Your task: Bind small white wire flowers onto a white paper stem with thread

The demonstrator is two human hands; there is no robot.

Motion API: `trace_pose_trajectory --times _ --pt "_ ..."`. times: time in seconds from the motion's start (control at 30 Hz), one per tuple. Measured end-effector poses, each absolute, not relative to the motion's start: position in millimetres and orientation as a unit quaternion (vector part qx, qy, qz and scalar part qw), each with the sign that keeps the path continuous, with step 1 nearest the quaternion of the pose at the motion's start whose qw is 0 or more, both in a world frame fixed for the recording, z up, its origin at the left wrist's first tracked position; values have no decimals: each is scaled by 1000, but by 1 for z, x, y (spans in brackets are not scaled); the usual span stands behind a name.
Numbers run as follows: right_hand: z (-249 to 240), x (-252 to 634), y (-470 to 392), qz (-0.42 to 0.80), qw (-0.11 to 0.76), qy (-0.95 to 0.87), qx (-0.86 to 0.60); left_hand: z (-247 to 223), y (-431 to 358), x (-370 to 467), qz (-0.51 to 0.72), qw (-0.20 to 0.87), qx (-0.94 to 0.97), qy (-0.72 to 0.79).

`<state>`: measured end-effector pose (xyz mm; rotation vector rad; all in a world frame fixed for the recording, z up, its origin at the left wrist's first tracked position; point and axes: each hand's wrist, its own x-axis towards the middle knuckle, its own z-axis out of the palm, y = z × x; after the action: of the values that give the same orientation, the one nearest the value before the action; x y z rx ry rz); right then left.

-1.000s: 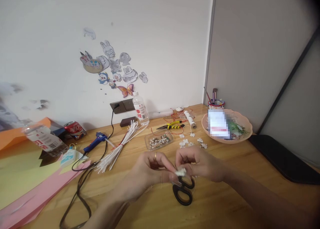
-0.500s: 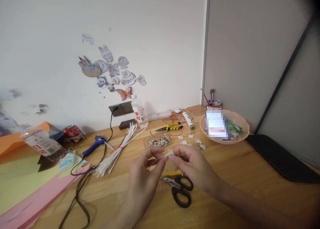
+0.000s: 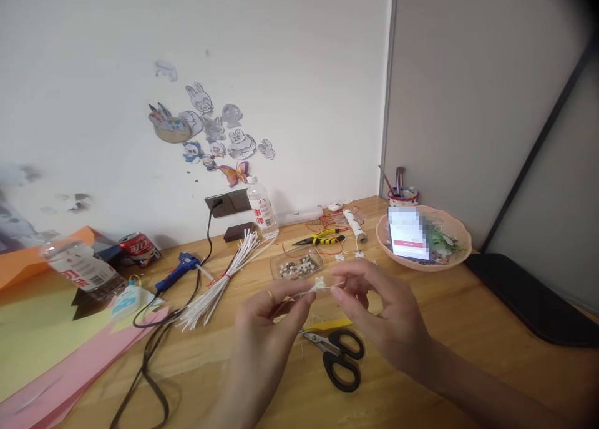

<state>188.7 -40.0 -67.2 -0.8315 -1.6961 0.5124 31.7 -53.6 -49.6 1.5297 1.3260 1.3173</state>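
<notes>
Between my two hands is a small white looped cord piece (image 3: 319,284). My left hand (image 3: 276,320) pinches it from the left between thumb and forefinger. To its right, my right hand (image 3: 379,310) pinches a thin cord end (image 3: 335,285) that runs from the piece. Black-handled scissors (image 3: 339,357) lie on the wooden table below the hands, beside a yellow strip (image 3: 330,325). Just behind the fingers sits a clear box of beads (image 3: 297,266). Small white flower shapes (image 3: 359,254) lie near it, some hidden by my right hand.
Yellow-black pliers (image 3: 322,237), a cord roll (image 3: 354,225) and a water bottle (image 3: 262,209) stand or lie at the back. A pink bowl (image 3: 463,245) holds a phone (image 3: 408,235). On the left are white strips (image 3: 222,282), a blue glue gun (image 3: 178,271), a black cable (image 3: 147,360) and coloured paper (image 3: 70,379).
My right hand has moved right, off the looped piece, and now pulls a cord end out from it. My left hand stays on the piece. The view has shifted slightly.
</notes>
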Motion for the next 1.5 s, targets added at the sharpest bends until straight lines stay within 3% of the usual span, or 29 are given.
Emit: trace_pose_trajectory --times 0.2,0.4,0.53,0.83,1.1,1.5 --pt "-65 192 -39 129 558 -766 -291 -49 -59 32 508 309 637 491" --pt "-61 193 -39 179 563 -737 -330 -39 -55 32 489 545 473 489" --pt "-64 194 -40 188 542 -764 -295 -38 -56 33 487 636 426 420" --pt "-61 191 -40 142 529 -761 -348 -41 -57 36 449 646 465 405" --pt "-61 192 -37 194 544 -739 -346 -42 -55 34 452 717 413 333" --pt "-57 194 -38 218 506 -757 -352 -43 -54 33 472 676 452 339"
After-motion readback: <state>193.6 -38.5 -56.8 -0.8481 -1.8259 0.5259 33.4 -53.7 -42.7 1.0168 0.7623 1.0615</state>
